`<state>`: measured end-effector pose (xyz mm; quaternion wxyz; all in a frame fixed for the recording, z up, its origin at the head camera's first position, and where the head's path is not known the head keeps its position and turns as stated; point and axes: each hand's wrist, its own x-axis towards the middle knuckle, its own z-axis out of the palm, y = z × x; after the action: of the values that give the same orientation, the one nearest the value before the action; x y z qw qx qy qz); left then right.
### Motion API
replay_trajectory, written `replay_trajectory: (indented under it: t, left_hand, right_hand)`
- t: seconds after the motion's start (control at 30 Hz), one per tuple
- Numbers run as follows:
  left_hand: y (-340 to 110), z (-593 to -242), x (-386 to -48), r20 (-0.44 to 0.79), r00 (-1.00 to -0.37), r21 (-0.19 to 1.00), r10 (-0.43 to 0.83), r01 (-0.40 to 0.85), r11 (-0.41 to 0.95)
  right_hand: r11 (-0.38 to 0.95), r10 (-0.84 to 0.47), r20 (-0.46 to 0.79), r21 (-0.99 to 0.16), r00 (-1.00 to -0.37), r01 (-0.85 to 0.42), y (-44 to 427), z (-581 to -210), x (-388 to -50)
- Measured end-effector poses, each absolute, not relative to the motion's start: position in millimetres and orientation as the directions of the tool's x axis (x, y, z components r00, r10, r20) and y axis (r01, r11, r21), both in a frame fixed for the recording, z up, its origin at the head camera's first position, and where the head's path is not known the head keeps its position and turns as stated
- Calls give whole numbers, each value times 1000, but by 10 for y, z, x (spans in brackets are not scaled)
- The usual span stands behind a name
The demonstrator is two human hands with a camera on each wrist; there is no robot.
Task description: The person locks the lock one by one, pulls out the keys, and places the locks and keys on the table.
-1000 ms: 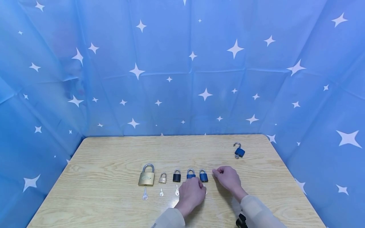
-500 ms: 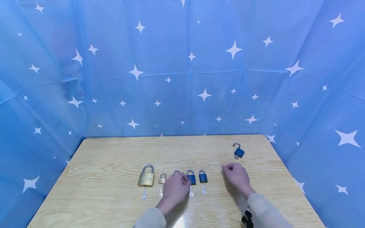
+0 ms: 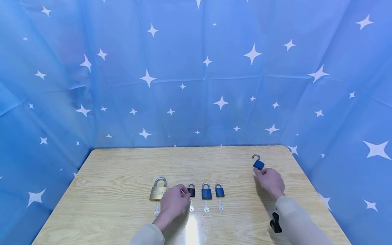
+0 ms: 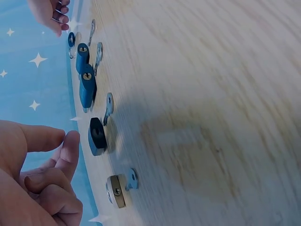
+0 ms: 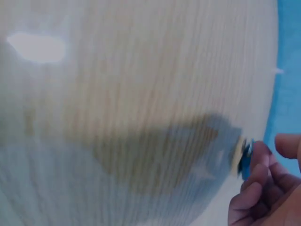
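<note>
My left hand hovers over the row of padlocks. Its thumb and index finger come close together with nothing between them. Under it, hidden in the head view, lie a small brass padlock and its key. Just right of its fingertips is a black padlock. At the far right, my right hand reaches to the lower end of an unlocked blue padlock, whose shackle is swung out. A gap separates thumb and index finger in the right wrist view; whether a fingertip touches the padlock I cannot tell.
A large brass padlock stands at the row's left end, its key partly covered. Two locked blue padlocks, one larger and one smaller, end the row, with keys in front. A blue starry curtain hangs behind the wooden table.
My left hand has moved left along the row, from the larger blue padlock past the black one. The right hand has moved right and away from me to the unlocked padlock.
</note>
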<state>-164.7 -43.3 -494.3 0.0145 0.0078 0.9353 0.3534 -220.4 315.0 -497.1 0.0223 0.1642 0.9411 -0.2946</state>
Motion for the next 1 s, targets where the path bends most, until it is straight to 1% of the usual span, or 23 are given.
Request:
replay_trajectory:
  t: [0.33,0.5,0.63,0.8,0.9,1.0]
  left_hand:
    - [-478,-4973,-1630,-56,-998,676,29,-16,737]
    - [-482,-4973,-1603,-44,-999,672,31,-7,741]
    - [-474,-4989,-1599,-41,-999,666,31,-5,746]
    - [-459,-5009,-1603,-46,-999,663,25,-11,749]
    - [-461,-5024,-1607,-45,-999,655,18,-16,756]
    - [-468,-5035,-1613,-47,-999,652,10,-23,758]
  right_hand:
    - [782,368,-162,-479,-916,399,3337,-4979,-2372]
    - [780,388,-177,-460,-905,424,3344,-4987,-2471]
    - [755,423,-204,-460,-883,468,3309,-4989,-2550]
    - [730,477,-229,-435,-848,528,3291,-5004,-2637]
    - [722,481,-239,-437,-843,536,3291,-5015,-2664]
    - [706,462,-249,-478,-851,523,3289,-5023,-2685]
